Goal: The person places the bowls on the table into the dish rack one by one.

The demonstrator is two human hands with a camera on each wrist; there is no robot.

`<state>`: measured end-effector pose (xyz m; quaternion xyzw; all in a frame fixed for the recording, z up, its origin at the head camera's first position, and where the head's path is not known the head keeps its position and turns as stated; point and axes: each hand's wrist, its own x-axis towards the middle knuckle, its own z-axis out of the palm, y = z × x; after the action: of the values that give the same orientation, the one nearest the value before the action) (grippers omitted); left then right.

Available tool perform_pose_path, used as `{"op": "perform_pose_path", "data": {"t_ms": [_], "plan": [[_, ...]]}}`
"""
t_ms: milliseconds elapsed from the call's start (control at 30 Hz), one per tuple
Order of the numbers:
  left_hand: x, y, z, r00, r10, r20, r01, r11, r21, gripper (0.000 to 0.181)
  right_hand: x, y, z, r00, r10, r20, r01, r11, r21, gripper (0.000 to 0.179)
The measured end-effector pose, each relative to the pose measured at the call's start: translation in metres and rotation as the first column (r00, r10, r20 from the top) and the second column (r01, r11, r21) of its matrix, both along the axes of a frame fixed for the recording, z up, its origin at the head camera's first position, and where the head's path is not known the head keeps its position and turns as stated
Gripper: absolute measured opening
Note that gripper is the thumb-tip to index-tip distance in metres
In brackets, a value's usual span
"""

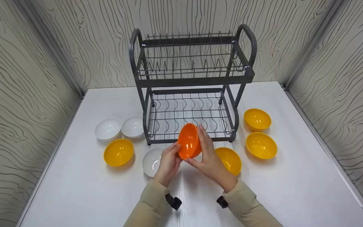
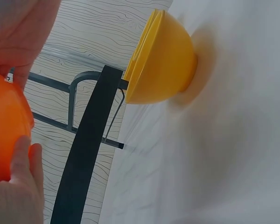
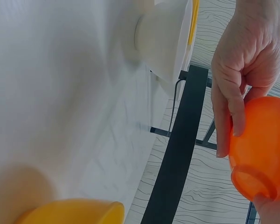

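While fingers [image 1: 204, 138] hold it, the orange bowl [image 1: 188, 143] looks plain.

Forearms [image 1: 150, 201] aslant inward, left hand [image 1: 169, 158] and right hand [image 1: 209, 157] close together, both in a grip.

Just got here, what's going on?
A person is holding an orange bowl off the table with both hands, in front of a dark two-tier rack. The left hand grips it on one side, the right hand on the other, and the bowl is tilted. White bowls stand on the table on the person's left, and yellow bowls on both sides.
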<state>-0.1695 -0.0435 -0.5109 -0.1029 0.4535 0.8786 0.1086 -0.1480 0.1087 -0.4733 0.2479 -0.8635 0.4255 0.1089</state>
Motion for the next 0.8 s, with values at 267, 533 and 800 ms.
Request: {"op": "perform_pose_path", "data": {"t_ms": [267, 533, 800], "plan": [[-0.002, -0.002, 0.0, 1.0, 0.003, 0.015, -0.002, 0.999, -0.036, 0.041, 0.0, -0.004, 0.001, 1.0, -0.019, -0.02, 0.019, 1.0, -0.013, 0.103], [-0.005, -0.005, 0.0, 1.0, 0.028, 0.004, -0.028, 0.999, -0.03, 0.042, -0.002, -0.008, 0.005, 0.997, -0.062, 0.046, 0.064, 0.997, -0.047, 0.1], [-0.005, -0.014, 0.006, 1.0, 0.014, 0.001, -0.014, 1.0, -0.019, 0.04, -0.005, -0.011, 0.007, 0.999, -0.03, 0.021, 0.032, 0.993, -0.111, 0.096]]}}
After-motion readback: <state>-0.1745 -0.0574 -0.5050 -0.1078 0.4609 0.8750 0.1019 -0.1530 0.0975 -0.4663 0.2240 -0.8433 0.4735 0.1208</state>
